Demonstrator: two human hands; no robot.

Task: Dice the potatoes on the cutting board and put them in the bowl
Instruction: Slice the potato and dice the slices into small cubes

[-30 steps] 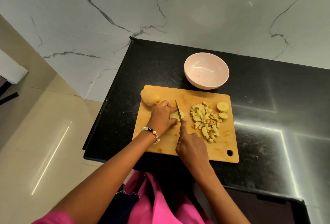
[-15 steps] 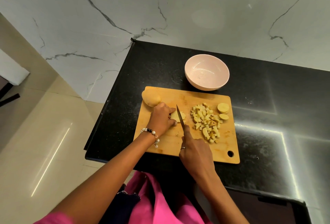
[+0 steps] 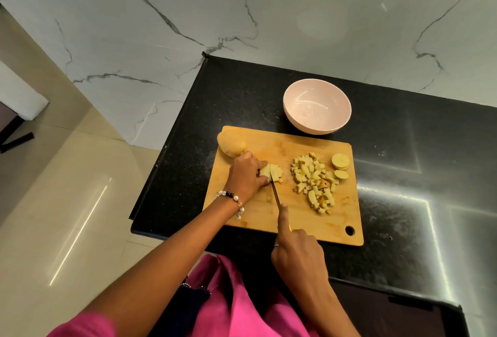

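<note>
**Potato dicing in progress on the cutting board; bowl holds nothing**

The cutting board (image 3: 290, 202) lies flat on the black worktop (image 3: 403, 202). The left hand (image 3: 248, 175), with a beaded bracelet (image 3: 231, 198) at the wrist, curls its fingers over a partly cut potato piece (image 3: 272, 171) near the board's middle and holds it down. The right hand (image 3: 297, 252) grips the knife (image 3: 274, 192); the handle is hidden in the fist, the index finger lies straight along the blade's spine, and the blade tip meets the potato piece beside the left fingertips. A heap of diced potato (image 3: 314, 180) lies to the right of the blade, apart from it. Two round slices (image 3: 340, 164) lie at the heap's right edge. One whole potato (image 3: 231, 143) rests on the board's far left corner, just behind the left hand. The pink bowl (image 3: 317, 106) stands upright on the worktop just beyond the board's far edge.
</note>
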